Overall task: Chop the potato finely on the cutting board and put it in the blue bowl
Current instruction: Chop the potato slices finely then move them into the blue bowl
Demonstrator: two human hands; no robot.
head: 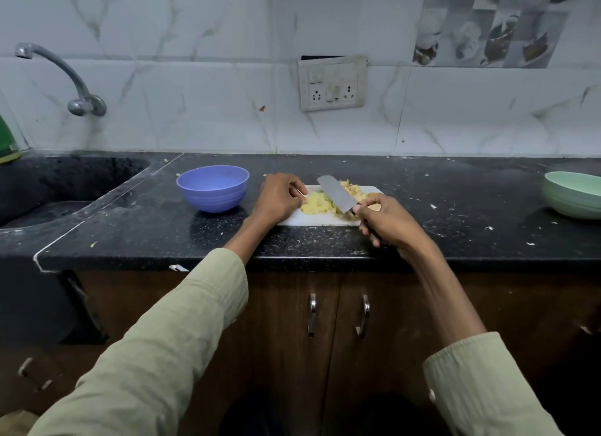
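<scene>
Black counter, right hand gripping knife

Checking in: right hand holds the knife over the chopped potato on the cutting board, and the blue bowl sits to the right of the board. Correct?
Not quite. The head view shows the blue bowl to the left of the cutting board, not the right; a green bowl is on the right. The rest holds: the right hand holds the knife over the chopped potato.

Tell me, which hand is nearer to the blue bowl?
The left. The left hand rests at the left end of the cutting board, just right of the blue bowl. The right hand grips the knife at the board's right end, farther off.
</scene>
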